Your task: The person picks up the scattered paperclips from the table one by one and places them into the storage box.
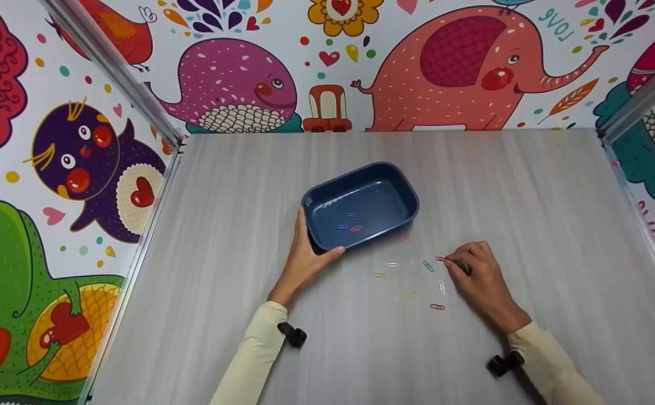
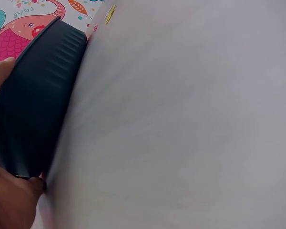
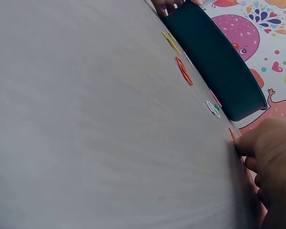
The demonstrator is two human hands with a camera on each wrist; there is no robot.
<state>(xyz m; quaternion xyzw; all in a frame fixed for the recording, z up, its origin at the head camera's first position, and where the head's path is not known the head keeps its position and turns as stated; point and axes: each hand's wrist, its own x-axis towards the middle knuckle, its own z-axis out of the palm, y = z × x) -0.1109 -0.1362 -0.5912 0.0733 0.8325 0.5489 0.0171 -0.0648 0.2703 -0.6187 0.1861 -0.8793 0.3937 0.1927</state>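
Observation:
A dark blue rectangular plastic bin (image 1: 361, 202) stands on the table with several blue, red and green paper clips inside. My left hand (image 1: 300, 264) grips its near left corner, thumb on the front rim. In the left wrist view the bin's side (image 2: 38, 95) lies between thumb and finger. To the right, my right hand (image 1: 483, 281) pinches a red paper clip (image 1: 441, 259) at the tabletop. Loose around it lie a green paper clip (image 1: 428, 266), a white paper clip (image 1: 442, 287) and another red paper clip (image 1: 437, 307).
Left of those are another white paper clip (image 1: 392, 264) and yellow paper clips (image 1: 379, 275), plus a pink one (image 1: 403, 238) near the bin's front wall. Cartoon-printed panels (image 1: 237, 84) border the grey wood-grain table (image 1: 237, 185) at the back and both sides.

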